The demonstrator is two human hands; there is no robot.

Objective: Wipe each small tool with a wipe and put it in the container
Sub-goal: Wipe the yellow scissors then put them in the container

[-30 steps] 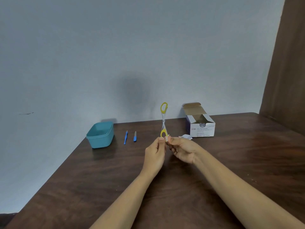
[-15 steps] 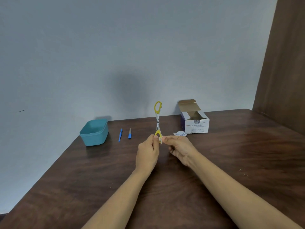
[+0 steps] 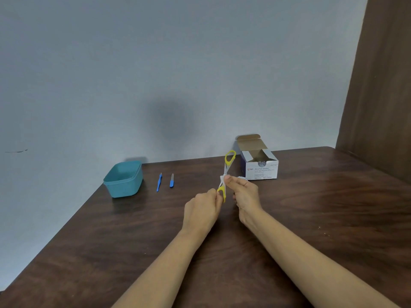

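**Wipe [image 3: 222, 178] moved up yellow-handled tool [image 3: 225, 170]**

Since last frame, right hand [image 3: 245, 193] pinches wipe mid-shaft, above lower loop; left hand [image 3: 201, 210] fingers curled, pinching that loop, tool aloft. Ten o'clock: teal container [image 3: 124, 185] on table [image 3: 311, 207].

The small white wipe [image 3: 222, 178] shows only as a sliver, pinched round the yellow-handled metal scissor-like tool [image 3: 225, 171] under the right hand [image 3: 244, 194]; the left hand [image 3: 202, 210] grips and half covers the tool's lower loop; both forearms run off the bottom edge; a crumpled white scrap [image 3: 242, 178] is mostly hidden behind the right hand; the fine print on the white cardboard swab box [image 3: 263, 171] is too small to read.
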